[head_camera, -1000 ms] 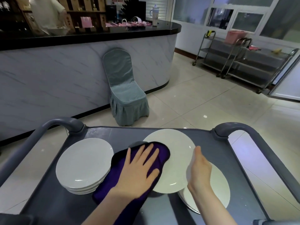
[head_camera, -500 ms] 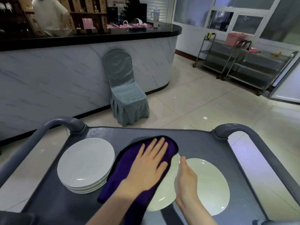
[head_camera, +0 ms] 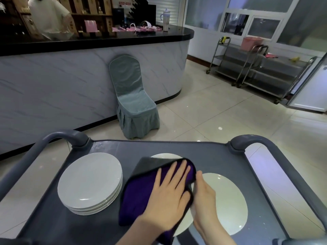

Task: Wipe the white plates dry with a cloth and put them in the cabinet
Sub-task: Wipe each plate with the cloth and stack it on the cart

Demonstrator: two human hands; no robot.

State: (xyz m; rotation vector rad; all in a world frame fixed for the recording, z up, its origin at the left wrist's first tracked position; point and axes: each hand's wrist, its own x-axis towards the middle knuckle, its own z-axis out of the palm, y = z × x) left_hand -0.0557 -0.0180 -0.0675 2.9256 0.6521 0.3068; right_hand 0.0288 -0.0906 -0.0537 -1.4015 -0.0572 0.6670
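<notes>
A purple cloth (head_camera: 139, 190) lies over a white plate (head_camera: 165, 155) held above the grey cart top (head_camera: 208, 156). My left hand (head_camera: 168, 193) presses flat on the cloth with straight fingers. My right hand (head_camera: 203, 197) grips that plate's right edge, thumb up. Only the plate's far rim and near edge show. Under it, on the right, sits another white plate (head_camera: 228, 198). A stack of several white plates (head_camera: 90, 181) stands on the cart's left.
The cart has raised grey handles at left (head_camera: 58, 137) and right (head_camera: 261, 140). Beyond it stand a covered grey chair (head_camera: 132, 99), a marble-fronted counter (head_camera: 70, 82) with a person behind it, and steel trolleys (head_camera: 256, 68) at far right.
My left hand and the cloth swept rightwards and further across the plate. My right hand shifted left along the plate's edge, and the plate moved left, uncovering the plate below.
</notes>
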